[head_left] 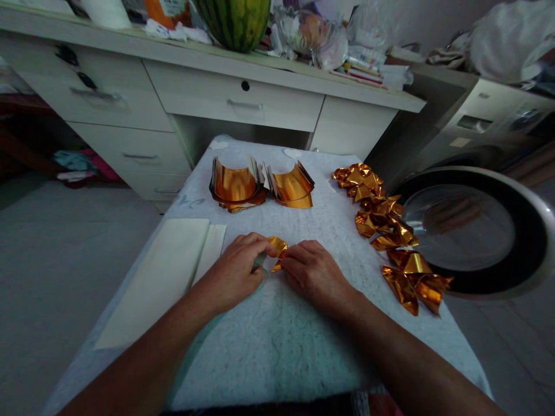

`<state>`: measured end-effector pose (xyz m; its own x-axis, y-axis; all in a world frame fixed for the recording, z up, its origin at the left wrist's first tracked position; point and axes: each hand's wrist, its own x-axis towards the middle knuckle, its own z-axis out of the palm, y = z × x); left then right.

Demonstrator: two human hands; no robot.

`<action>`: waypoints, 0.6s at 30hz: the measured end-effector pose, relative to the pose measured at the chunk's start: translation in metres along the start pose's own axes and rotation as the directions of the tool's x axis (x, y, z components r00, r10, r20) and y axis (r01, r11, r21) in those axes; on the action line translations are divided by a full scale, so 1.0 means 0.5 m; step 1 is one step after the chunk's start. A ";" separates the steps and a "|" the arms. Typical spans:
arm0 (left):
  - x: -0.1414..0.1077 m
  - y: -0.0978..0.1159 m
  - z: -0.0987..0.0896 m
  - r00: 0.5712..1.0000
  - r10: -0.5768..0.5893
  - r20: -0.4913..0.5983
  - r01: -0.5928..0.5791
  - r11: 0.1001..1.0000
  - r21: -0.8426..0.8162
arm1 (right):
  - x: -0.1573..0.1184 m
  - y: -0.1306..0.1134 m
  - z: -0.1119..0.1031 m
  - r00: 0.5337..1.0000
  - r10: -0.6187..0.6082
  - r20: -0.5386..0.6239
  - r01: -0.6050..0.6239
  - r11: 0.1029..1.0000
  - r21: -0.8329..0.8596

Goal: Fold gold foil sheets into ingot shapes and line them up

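Lead: Count, please.

Onlooker: One gold foil piece (pixel 278 247) at mid-table, between the two hands. Beyond it, two stacks of curled sheets side by side: a left stack (pixel 236 184) and a right stack (pixel 293 186). One wide paper pile (pixel 171 263) with one narrow paper strip (pixel 212 245) beside it. The folded gold pieces (pixel 385 216) overlap in a row; exact number not verifiable.

Lead: Edges and clearance?

Onlooker: The folded pieces run down the right edge of the cloth-covered table (pixel 299 358), with the open washer door (pixel 468 225) just outside. The wide pile follows the left edge. Bare cloth separates the hands from the curled stacks.

Lead: Hands?

Onlooker: Both backs up, forearms angling inward. The right hand (pixel 314 274), fingers bunched, pinches the foil's right side. The left hand (pixel 238 263) has its forefinger at the other side, thumb bent lower; whether it pinches, I cannot tell.
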<state>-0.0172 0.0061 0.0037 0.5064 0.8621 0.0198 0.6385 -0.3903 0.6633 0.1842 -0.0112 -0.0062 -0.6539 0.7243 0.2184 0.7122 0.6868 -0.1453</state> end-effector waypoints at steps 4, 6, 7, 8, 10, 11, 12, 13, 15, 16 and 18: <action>-0.001 0.000 0.003 1.000 0.016 0.002 -0.016 0.999 0.035 | 0.001 0.001 0.003 1.000 0.005 -0.002 -0.005 1.000 -0.004; -0.003 -0.001 0.005 1.000 0.025 0.006 -0.025 0.998 0.060 | 0.003 0.002 0.006 1.000 0.009 -0.001 -0.009 1.000 -0.006; -0.003 -0.001 0.006 1.000 0.030 0.006 -0.030 0.997 0.069 | 0.004 0.003 0.007 1.000 0.012 -0.003 -0.012 1.000 -0.005; -0.004 -0.002 0.007 0.999 0.037 0.004 -0.037 0.997 0.074 | 0.004 0.003 0.009 1.000 0.013 -0.007 -0.013 1.000 -0.003; -0.003 -0.003 0.007 0.999 0.053 -0.009 -0.053 0.996 0.071 | 0.005 0.005 0.011 1.000 0.016 -0.013 -0.016 1.000 0.003; -0.003 -0.003 0.007 0.998 0.061 -0.022 -0.060 0.996 0.065 | 0.005 0.005 0.011 1.000 0.017 -0.015 -0.017 1.000 0.010; -0.002 -0.004 0.008 0.997 0.069 -0.039 -0.067 0.996 0.057 | 0.005 0.006 0.011 1.000 0.020 -0.015 -0.020 1.000 0.018; -0.001 -0.004 0.008 0.995 0.076 -0.059 -0.073 0.996 0.047 | 0.005 0.007 0.010 1.000 0.026 -0.015 -0.025 0.999 0.028; 0.000 -0.006 0.010 0.991 0.084 -0.106 -0.082 0.996 0.029 | 0.005 0.008 0.008 0.999 0.040 -0.014 -0.039 0.998 0.048; 0.000 -0.008 0.011 0.987 0.087 -0.132 -0.084 0.996 0.025 | 0.005 0.008 0.006 0.999 0.045 -0.014 -0.044 0.997 0.058; 0.000 -0.011 0.012 0.981 0.082 -0.178 -0.077 0.996 0.037 | 0.004 0.010 0.003 0.999 0.051 -0.019 -0.049 0.996 0.076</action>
<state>-0.0172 0.0063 -0.0044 0.4459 0.8708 0.2071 0.6185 -0.4670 0.6320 0.1862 -0.0065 -0.0078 -0.6121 0.7569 0.2291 0.7218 0.6530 -0.2292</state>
